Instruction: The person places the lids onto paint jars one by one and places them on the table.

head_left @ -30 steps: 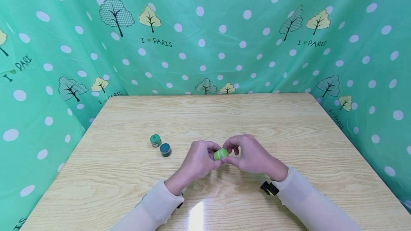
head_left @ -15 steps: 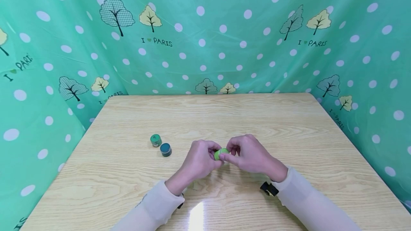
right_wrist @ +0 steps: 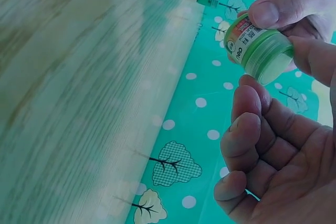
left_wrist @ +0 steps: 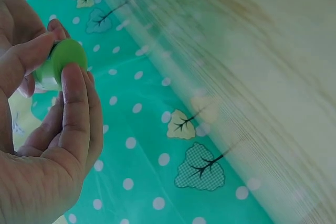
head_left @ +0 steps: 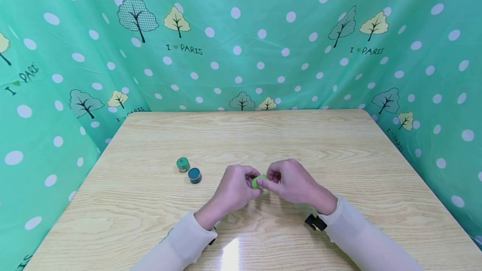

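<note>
A small light green paint jar (head_left: 255,183) is held on its side above the table, between both hands. My left hand (head_left: 234,188) grips it by the round green lid (left_wrist: 70,59) end, fingers and thumb curled about it. My right hand (head_left: 293,183) pinches the other end; its thumb covers part of the jar in the head view. In the right wrist view the printed label (right_wrist: 247,38) and the clear band near the jar's base show, with the right thumb and index fingertip at that end.
On the wooden table (head_left: 241,137), left of the hands, stand a green-lidded jar (head_left: 183,164) and a dark blue jar (head_left: 194,175), close together. A green patterned cloth (head_left: 241,70) hangs behind the table and along both sides.
My right thumb has slid left across the jar, and the right fingers have shifted round its end. The left hand keeps its hold, nearly still. The two standing jars have not moved.
</note>
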`<act>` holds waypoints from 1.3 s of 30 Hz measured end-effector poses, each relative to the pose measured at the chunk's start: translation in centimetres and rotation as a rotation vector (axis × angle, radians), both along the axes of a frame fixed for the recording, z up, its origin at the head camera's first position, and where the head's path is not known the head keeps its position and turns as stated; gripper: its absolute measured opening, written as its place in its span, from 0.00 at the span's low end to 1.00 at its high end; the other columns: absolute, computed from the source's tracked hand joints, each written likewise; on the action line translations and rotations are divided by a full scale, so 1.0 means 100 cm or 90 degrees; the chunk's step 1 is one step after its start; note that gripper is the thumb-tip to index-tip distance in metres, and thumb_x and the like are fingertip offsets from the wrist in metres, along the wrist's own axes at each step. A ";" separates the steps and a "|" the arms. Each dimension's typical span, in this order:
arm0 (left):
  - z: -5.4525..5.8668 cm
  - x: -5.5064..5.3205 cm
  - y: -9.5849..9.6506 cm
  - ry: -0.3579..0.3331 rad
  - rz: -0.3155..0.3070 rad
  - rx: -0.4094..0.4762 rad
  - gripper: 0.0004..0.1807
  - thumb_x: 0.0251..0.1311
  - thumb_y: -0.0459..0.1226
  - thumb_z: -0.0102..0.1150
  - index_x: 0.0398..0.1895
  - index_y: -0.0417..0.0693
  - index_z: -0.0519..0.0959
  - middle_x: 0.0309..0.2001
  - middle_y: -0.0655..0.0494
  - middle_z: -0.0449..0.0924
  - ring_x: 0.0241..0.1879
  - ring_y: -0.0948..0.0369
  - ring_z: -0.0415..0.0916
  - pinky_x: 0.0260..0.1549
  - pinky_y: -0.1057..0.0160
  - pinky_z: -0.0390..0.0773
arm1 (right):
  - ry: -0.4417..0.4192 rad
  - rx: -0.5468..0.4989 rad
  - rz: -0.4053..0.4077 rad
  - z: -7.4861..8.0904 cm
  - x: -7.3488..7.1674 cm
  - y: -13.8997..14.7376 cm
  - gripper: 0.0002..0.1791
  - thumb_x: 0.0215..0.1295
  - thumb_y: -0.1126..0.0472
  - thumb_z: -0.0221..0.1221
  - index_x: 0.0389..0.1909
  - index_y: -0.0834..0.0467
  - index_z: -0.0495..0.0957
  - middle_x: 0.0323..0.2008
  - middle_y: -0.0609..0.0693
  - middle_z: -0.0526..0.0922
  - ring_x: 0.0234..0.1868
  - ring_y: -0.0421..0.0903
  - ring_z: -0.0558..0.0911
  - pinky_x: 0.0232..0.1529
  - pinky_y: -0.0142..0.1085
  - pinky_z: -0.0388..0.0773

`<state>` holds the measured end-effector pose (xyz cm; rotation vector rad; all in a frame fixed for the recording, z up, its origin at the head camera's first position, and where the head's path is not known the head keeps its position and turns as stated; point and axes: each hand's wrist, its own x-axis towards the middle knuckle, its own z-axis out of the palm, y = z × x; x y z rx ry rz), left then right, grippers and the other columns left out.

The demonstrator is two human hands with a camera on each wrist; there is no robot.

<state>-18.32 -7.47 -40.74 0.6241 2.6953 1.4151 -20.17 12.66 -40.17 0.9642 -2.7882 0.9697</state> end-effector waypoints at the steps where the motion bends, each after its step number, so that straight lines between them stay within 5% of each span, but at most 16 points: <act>1: 0.000 0.000 0.000 0.001 -0.001 -0.001 0.10 0.49 0.26 0.75 0.37 0.39 0.87 0.29 0.53 0.85 0.25 0.67 0.77 0.26 0.70 0.81 | 0.000 0.001 0.000 0.000 0.000 0.000 0.19 0.67 0.46 0.67 0.18 0.47 0.76 0.14 0.36 0.71 0.15 0.33 0.67 0.18 0.29 0.67; 20: 0.002 -0.001 -0.002 0.003 -0.003 -0.025 0.12 0.49 0.28 0.77 0.38 0.40 0.86 0.28 0.57 0.83 0.26 0.65 0.75 0.25 0.69 0.79 | -0.031 -0.007 -0.012 -0.001 -0.002 0.001 0.20 0.67 0.40 0.65 0.20 0.47 0.79 0.16 0.37 0.75 0.16 0.34 0.69 0.18 0.30 0.70; 28: 0.003 -0.002 -0.005 0.021 0.028 -0.042 0.14 0.47 0.32 0.79 0.38 0.42 0.87 0.35 0.56 0.83 0.36 0.56 0.78 0.32 0.67 0.78 | -0.030 -0.020 -0.044 0.005 -0.004 0.005 0.19 0.67 0.39 0.65 0.21 0.45 0.80 0.17 0.37 0.75 0.19 0.36 0.71 0.20 0.31 0.71; 39: 0.005 -0.004 -0.010 0.030 0.048 -0.060 0.14 0.49 0.33 0.78 0.39 0.44 0.86 0.35 0.58 0.81 0.35 0.59 0.75 0.33 0.66 0.77 | -0.048 -0.044 -0.059 0.008 -0.005 0.007 0.20 0.68 0.40 0.64 0.24 0.49 0.83 0.18 0.39 0.76 0.19 0.36 0.71 0.20 0.31 0.71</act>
